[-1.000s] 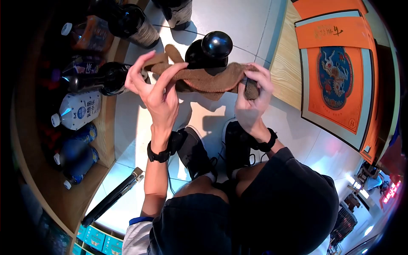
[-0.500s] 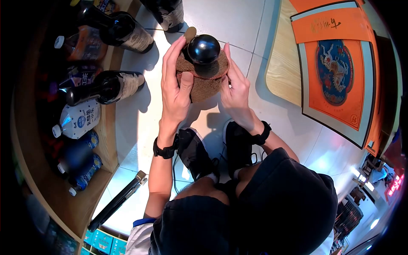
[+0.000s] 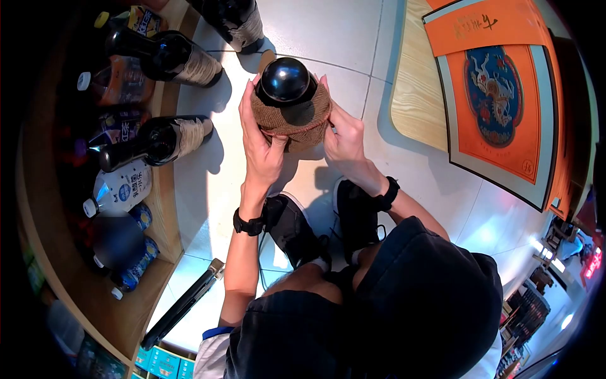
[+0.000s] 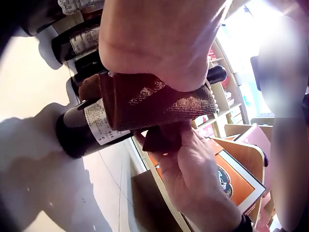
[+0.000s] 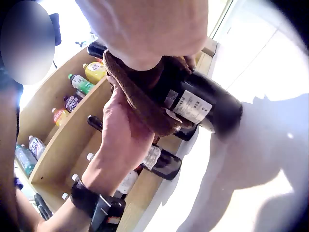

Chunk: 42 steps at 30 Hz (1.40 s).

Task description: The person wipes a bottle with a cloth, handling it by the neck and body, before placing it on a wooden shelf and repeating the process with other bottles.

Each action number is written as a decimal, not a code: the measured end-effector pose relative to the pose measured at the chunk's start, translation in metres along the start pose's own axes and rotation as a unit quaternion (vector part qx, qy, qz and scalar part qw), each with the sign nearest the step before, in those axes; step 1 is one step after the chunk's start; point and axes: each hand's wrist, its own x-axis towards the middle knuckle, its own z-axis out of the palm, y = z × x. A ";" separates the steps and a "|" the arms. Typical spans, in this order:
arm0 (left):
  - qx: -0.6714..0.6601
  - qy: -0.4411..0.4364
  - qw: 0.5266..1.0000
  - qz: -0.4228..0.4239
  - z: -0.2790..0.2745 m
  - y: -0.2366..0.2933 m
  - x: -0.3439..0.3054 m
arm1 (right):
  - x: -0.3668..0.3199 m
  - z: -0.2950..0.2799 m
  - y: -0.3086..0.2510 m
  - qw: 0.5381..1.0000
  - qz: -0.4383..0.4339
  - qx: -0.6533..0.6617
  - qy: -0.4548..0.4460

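Note:
A dark wine bottle [image 3: 285, 79] stands upright on the floor in front of the feet, its rounded top toward the head camera. Around its upper body wraps a brown ribbed cloth [image 3: 302, 128]. My left hand [image 3: 262, 155] holds the cloth against the bottle's left side, thumb in front and fingers reaching along the side. On the right side, my right hand [image 3: 346, 140] grips the cloth's edge with bent fingers. In the right wrist view, a white printed label [image 5: 193, 105] shows on the bottle's lower body, below the cloth; the cloth hides part of the bottle.
Several more dark wine bottles [image 3: 183, 58] with paper labels stand at the left by a wooden shelf [image 3: 165, 208] of plastic drink bottles [image 3: 123, 186]. At right, an orange framed picture [image 3: 499, 107] is beside a wooden board [image 3: 413, 95]. A black folded stand [image 3: 183, 303] lies lower left.
The cloth, earlier stretched between both hands in front of the bottle, is now wrapped around it. Both hands have come together at the bottle's sides, and the view has shifted slightly.

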 end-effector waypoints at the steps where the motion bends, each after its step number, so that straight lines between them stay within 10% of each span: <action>1: -0.005 -0.003 1.000 0.003 -0.001 -0.001 0.000 | 0.000 0.000 0.002 1.000 0.000 0.001 -0.002; 42: 0.073 -0.042 0.992 -0.097 0.005 -0.021 -0.010 | -0.004 -0.008 0.030 0.999 0.040 0.004 -0.026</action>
